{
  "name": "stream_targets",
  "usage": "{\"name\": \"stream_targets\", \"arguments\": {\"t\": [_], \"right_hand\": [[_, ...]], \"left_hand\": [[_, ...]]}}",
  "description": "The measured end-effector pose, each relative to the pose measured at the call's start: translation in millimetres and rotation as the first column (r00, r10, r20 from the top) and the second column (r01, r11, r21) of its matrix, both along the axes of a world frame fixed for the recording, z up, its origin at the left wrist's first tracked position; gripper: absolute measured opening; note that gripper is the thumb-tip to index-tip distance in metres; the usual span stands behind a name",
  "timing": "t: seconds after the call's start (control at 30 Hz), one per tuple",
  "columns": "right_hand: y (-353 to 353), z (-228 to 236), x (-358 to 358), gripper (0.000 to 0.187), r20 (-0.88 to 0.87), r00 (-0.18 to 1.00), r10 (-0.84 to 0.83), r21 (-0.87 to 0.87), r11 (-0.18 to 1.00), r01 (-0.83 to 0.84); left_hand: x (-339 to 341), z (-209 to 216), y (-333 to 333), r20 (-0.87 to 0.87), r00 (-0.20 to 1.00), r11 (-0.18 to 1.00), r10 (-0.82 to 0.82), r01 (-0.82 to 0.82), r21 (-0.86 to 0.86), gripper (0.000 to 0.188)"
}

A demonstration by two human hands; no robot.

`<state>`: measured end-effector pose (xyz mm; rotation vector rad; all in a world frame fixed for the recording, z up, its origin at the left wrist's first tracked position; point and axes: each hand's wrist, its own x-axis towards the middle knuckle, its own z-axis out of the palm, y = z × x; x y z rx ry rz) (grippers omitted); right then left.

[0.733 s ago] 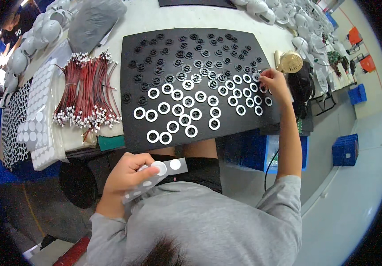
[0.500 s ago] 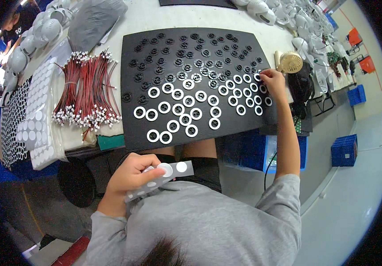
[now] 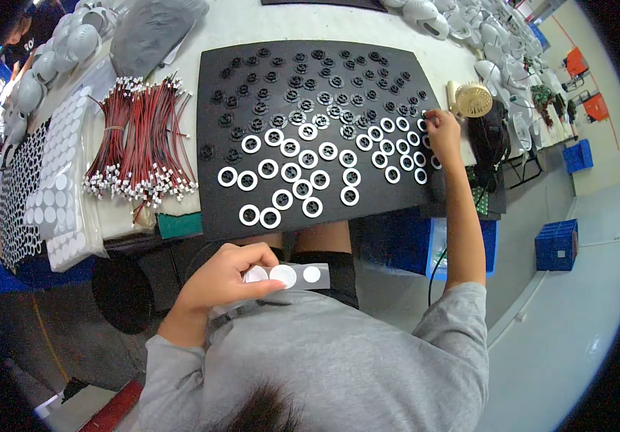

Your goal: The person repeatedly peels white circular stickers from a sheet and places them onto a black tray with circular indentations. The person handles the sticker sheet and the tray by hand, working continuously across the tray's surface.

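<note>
My left hand [image 3: 225,282] pinches a grey backing strip [image 3: 323,277] of round white stickers in front of my body, thumb below and fingers above. Across the table lies a black board [image 3: 216,216], and my right hand [image 3: 445,137] is at its right edge. Its thumb and fingertips are pressed together at the end of a row of parts; whatever is between them is hidden. Many small black round parts [image 3: 293,95] fill the far half of the board. Nearer parts carry white rings [image 3: 329,143] around their centres.
Left of the board lie bundles of red-and-black wires [image 3: 148,137] with white connectors, and sheets of white round stickers [image 3: 51,198]. A gold round-headed device [image 3: 473,100] and black cables [image 3: 486,140] are on the right. White domed shells [image 3: 83,42] line the far left. A blue crate [image 3: 557,246] stands on the floor.
My left hand has shifted slightly right with the sticker strip, which now lies flatter and shows more of its stickers. My right hand stays by the board's right edge, its fingers barely moved.
</note>
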<state>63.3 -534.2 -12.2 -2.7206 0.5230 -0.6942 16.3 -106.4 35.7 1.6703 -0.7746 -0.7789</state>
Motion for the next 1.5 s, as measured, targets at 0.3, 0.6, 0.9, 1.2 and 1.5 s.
{"name": "stream_targets", "arguments": {"t": [0.3,0.6,0.9,1.2,1.5], "right_hand": [[-11,-1,-7,0.014,-0.061,0.997,0.040,-0.017,0.999,-0.041],[164,98,-73,0.022,-0.065,0.663,0.746,0.401,0.628,-0.667],[207,84,-102,0.011,-0.128,0.323,0.938,0.415,0.347,-0.841],[196,85,-111,0.012,-0.011,0.343,0.939,0.241,0.335,-0.911],[41,69,-46,0.016,0.137,0.967,0.214,0.295,0.923,-0.246]], "left_hand": [[1,5,-9,0.001,0.999,0.999,-0.048,0.048,0.008,0.024],[1,14,-20,0.180,0.971,0.983,-0.154,0.132,0.131,0.021],[-1,4,-27,0.293,0.945,0.990,-0.142,0.135,0.046,0.021],[2,1,-24,-0.049,0.992,0.985,-0.119,0.124,0.121,0.020],[-8,-9,-6,-0.172,0.985,0.998,0.013,-0.001,0.069,0.020]]}}
